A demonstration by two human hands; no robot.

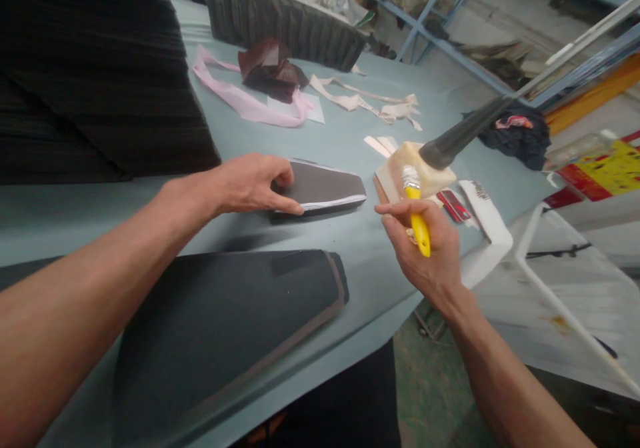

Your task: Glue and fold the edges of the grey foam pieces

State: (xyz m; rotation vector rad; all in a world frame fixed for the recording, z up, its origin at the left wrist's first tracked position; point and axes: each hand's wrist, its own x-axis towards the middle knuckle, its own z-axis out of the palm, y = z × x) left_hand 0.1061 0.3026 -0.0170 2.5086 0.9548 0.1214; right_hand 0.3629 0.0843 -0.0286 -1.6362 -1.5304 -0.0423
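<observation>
My left hand (260, 185) is closed over the end of a small stack of dark grey panels (327, 185), its thumb along the near edge and fingers curled on top. White layers show along the stack's edges. My right hand (427, 241) holds a paintbrush (419, 225) with a yellow handle, bristle end pointing away from me. Those bristles are at a cream-coloured block-like container (405, 161), out of which a thick dark tapered shaft (465, 131) rises. Closer to me lies a large dark panel (235, 328) with a brownish strip along its edge.
A tall pile of black sheets (95, 81) stands at the left. Pink strip (235, 101), brown crumpled material (273, 68) and pale strips (360, 98) lie across the table's (330, 145) far side. A long dark pleated stack (285, 18) is behind. A white bin (580, 301) stands at right.
</observation>
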